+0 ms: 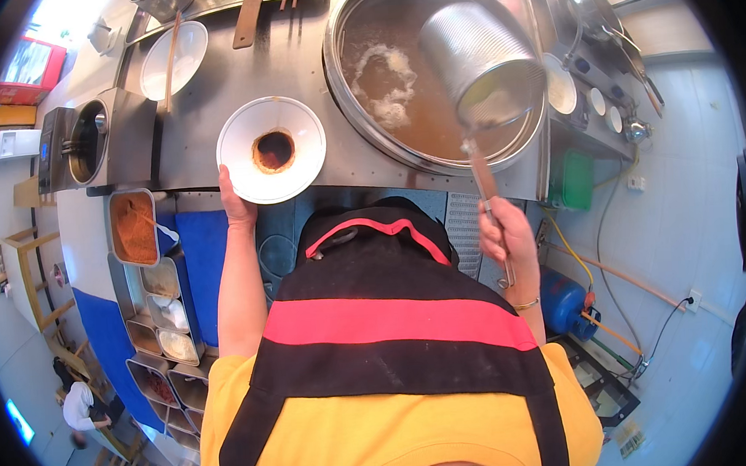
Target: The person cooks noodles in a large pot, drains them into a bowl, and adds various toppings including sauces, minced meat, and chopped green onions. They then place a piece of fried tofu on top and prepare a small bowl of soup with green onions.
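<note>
My left hand (237, 199) grips the rim of a white bowl (235, 136) at the counter's front edge. Dark sauce (274, 151) with some reddish bits sits in the bottom of that bowl. In my right hand (509, 232) is the handle of a deep perforated metal noodle strainer (474, 50). Its basket tilts over a large round pot (367, 129) of cloudy brown liquid, the mouth facing towards me. Something pale shows inside the basket, too blurred to name. White foam (398, 105) floats on the liquid, left of the strainer.
Another white bowl (152, 70) with chopsticks (174, 53) across it stands at the back left. A wooden paddle handle (249, 18) lies behind. Seasoning containers, one with red powder (133, 230), line my left. A blue gas cylinder (563, 296) stands low right. A person (81, 406) is at far left.
</note>
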Tool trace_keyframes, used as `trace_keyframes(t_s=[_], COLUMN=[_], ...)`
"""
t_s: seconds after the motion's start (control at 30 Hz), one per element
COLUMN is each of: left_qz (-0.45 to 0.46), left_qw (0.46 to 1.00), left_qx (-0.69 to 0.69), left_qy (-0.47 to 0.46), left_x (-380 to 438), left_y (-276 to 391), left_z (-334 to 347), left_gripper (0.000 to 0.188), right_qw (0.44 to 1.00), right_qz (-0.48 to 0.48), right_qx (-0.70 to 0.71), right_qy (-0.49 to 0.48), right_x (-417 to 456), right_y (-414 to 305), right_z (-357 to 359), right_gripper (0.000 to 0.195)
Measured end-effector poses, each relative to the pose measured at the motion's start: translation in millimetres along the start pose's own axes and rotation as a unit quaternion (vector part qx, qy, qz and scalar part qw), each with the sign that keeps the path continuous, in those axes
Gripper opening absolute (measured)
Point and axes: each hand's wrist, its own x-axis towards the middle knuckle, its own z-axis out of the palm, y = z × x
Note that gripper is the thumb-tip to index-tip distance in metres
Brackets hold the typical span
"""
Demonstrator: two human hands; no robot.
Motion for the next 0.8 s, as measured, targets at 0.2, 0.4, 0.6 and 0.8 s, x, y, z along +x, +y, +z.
trace_keyframes(t_s=[0.2,0.4,0.6,0.8], left_qz=[0.009,0.007,0.014,-0.008], left_qw=[1.0,1.0,1.0,1.0], left_qx=[-0.005,0.003,-0.004,0.001], left_qy=[0.019,0.016,0.006,0.021], left_x=[2.5,3.1,4.4,5.9], left_y=[-7.0,-7.8,-9.8,-8.5], left_z=[-1.2,-5.2,-7.0,-8.0], left_gripper=[0.059,0.058,0.058,0.058], right_qw=[0.995,0.996,0.99,0.994], right_qz=[-0.036,-0.061,-0.068,-0.062], right_qx=[-0.056,-0.051,-0.084,-0.071], right_qy=[0.08,0.05,0.092,0.057], right_x=[26.1,4.0,19.8,0.7], right_y=[21.0,-14.7,4.4,-26.5], right_z=[-20.1,-9.4,-11.9,2.6], right_gripper=[0.027,0.026,0.024,0.025])
